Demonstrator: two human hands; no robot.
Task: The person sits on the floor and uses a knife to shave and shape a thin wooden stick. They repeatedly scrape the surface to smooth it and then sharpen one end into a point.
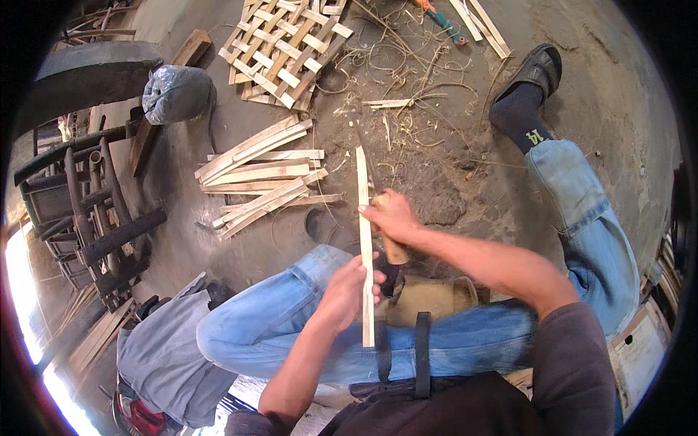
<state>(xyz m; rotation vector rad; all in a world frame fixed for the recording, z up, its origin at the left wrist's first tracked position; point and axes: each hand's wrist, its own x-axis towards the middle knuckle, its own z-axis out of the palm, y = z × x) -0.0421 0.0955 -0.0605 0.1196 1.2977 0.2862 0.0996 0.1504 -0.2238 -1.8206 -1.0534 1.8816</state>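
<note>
Upright in front of my lap stands a long pale split-wood strip point(365, 182), its lower end over my jeans. My left hand point(345, 287) has its fingers wrapped round the strip's lower half. My right hand point(394, 218) is closed on the wooden handle point(395, 251) of a knife, the thumb lying against the strip. The knife's narrow dark blade point(372, 163) points away from me, close along the strip's right edge; whether it touches the wood I cannot tell.
Split strips point(254, 174) lie piled on the ground to the left. A woven lattice panel point(287, 47) sits beyond them. Thin curled shavings point(414, 80) litter the ground ahead. An orange-and-teal handled tool point(443, 23) lies far off. Dark wooden furniture point(94, 196) and a plastic-wrapped bundle point(177, 94) stand left.
</note>
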